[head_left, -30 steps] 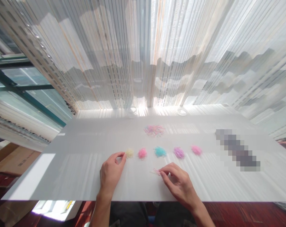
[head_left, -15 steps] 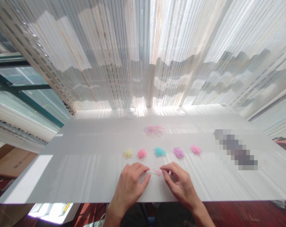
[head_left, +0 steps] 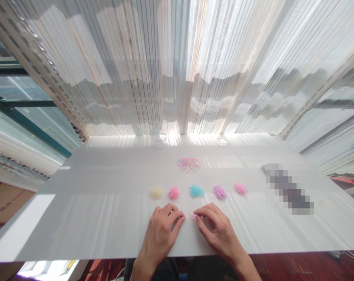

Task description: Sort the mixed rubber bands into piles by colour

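Near the front of the white table, my left hand [head_left: 164, 226] has its thumb and forefinger brought together in a pinch; whatever is between the tips is too small to make out. Opposite it, my right hand [head_left: 216, 226] pinches a few pale pink thin strands [head_left: 191, 216], which poke out toward the left hand and seem to form a loop. Just beyond both hands lies a row of small strand piles: yellow [head_left: 156, 193], coral pink [head_left: 174, 193], turquoise [head_left: 196, 191], purple [head_left: 219, 192] and light pink [head_left: 240, 189]. Behind the row sits a larger mixed-colour pile [head_left: 189, 164].
Two clear round objects, a left one [head_left: 160, 139] and a right one [head_left: 222, 141], stand by the sheer striped curtain [head_left: 177, 78]. A pixelated dark long shape [head_left: 290, 190] lies on the table [head_left: 91, 218] at the right. A cardboard box [head_left: 9, 201] is at the left.
My left fingertips have closed together from a small gap. The right fingers have moved slightly left over the pink strands, covering more of them. The view has shifted a little.
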A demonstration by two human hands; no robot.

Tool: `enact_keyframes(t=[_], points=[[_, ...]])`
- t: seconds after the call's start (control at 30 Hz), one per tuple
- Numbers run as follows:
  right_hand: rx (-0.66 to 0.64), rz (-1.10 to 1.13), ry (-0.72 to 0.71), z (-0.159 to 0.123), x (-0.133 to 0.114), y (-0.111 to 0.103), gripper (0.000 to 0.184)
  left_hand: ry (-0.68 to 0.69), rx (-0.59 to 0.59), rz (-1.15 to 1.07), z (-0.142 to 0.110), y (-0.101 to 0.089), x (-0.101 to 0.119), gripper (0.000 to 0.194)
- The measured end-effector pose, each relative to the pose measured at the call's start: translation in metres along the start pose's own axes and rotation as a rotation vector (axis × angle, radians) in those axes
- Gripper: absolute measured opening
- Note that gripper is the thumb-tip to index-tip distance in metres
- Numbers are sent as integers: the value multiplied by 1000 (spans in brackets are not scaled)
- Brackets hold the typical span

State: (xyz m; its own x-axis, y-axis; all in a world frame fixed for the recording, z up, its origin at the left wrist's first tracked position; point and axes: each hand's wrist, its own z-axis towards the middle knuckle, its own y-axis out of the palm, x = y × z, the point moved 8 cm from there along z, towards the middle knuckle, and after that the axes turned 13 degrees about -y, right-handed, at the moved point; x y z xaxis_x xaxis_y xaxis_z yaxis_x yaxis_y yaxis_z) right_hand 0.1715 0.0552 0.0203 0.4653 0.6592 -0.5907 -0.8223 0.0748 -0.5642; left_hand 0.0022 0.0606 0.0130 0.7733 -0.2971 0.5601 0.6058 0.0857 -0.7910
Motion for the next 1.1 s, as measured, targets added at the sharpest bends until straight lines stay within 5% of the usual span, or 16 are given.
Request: enact_keyframes(t=[0.3, 0.7, 1.1], points=[[-43, -54, -23, 0, 2, 11, 14, -24, -4, -120, 0, -9, 1, 18], [-4, 45, 32, 1, 0, -2, 18, -19, -35, -267, 11, 10, 16, 13], [-11, 57, 3, 0, 0, 1, 9, -45, -65, -354, 8, 9, 13, 9]])
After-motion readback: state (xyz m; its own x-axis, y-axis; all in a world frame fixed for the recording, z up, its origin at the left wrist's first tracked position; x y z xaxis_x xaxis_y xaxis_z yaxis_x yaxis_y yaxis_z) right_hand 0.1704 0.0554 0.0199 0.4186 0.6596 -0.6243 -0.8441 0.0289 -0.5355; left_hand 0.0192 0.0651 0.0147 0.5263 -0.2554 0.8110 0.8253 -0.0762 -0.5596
